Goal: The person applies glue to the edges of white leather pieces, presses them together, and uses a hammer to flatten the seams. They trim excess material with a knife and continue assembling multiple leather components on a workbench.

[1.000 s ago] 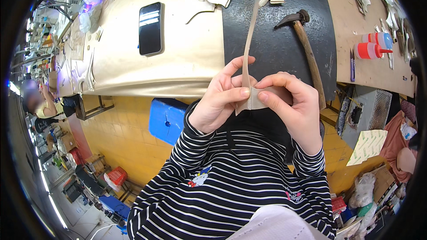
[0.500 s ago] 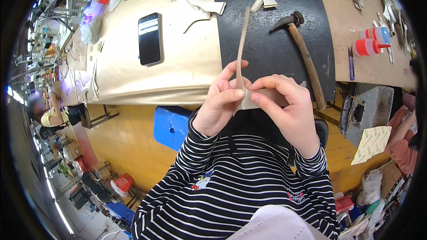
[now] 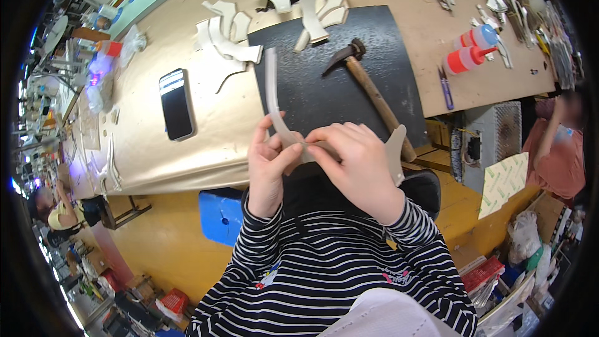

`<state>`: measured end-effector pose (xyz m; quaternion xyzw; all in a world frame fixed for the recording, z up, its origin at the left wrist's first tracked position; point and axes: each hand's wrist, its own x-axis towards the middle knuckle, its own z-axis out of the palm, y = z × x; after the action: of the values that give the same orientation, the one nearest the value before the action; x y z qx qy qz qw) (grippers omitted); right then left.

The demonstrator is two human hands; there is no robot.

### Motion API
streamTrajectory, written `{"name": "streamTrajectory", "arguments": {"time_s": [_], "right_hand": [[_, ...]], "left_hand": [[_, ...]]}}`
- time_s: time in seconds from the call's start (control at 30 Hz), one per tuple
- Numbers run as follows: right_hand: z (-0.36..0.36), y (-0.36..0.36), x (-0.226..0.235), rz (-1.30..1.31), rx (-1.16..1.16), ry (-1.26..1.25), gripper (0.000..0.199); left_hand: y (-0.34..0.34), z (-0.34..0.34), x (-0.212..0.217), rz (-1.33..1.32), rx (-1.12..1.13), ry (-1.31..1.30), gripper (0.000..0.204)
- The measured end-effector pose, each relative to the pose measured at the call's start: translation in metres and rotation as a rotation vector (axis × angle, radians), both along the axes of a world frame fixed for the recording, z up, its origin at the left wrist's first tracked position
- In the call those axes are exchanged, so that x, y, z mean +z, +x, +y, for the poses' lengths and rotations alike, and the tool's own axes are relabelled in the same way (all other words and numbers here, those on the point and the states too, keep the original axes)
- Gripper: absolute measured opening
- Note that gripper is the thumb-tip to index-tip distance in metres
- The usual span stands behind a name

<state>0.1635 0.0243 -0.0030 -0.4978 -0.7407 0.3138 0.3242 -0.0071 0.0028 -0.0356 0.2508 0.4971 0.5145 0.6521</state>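
Observation:
A curved, pale grey-beige strip of leather-like material [image 3: 272,93] is held above the table's near edge by both hands. Its narrow end rises past my left hand [image 3: 268,165], whose thumb and fingers are closed on it. My right hand [image 3: 359,162] pinches the piece just beside the left thumb. Beyond the right palm shows a wider, shaped end of pale material [image 3: 395,150], apparently part of the same piece. The fingers hide the middle, where the two pinches almost meet. Past the hands, a hammer [image 3: 377,100] with a wooden handle lies on a black slab [image 3: 393,43].
Several cut pale pieces [image 3: 309,12] lie at the slab's far edge. Left is a phone [image 3: 177,105]; right are two squeeze bottles, one red [image 3: 462,61], one blue-topped [image 3: 484,36], and a slim purple tool [image 3: 446,90]. A blue stool [image 3: 219,215] stands below the table; another person [image 3: 552,143] sits at right.
The whole view has shifted, so the table things appear farther left. The strip has turned to show more of its face, and a wide end now shows beyond my right hand. Both hands keep their pinch.

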Motion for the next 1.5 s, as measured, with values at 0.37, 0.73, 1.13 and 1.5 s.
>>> {"name": "streamTrajectory", "arguments": {"time_s": [0.37, 0.73, 1.13, 1.5], "right_hand": [[0.064, 0.076, -0.092, -0.482, -0.299, 0.109, 0.038], [0.003, 0.042, 0.024, 0.349, -0.212, -0.231, 0.045], [-0.013, 0.002, -0.030, -0.056, -0.013, 0.078, 0.031], [-0.012, 0.005, -0.045, -0.182, -0.087, 0.032, 0.012]], "left_hand": [[-0.031, 0.018, -0.053, 1.084, -0.024, 0.373, 0.064], [-0.040, 0.011, -0.071, 0.975, -0.130, 0.421, 0.048], [-0.038, 0.009, -0.076, 0.979, -0.060, 0.426, 0.049], [-0.037, 0.008, -0.078, 0.981, -0.046, 0.429, 0.049]]}}
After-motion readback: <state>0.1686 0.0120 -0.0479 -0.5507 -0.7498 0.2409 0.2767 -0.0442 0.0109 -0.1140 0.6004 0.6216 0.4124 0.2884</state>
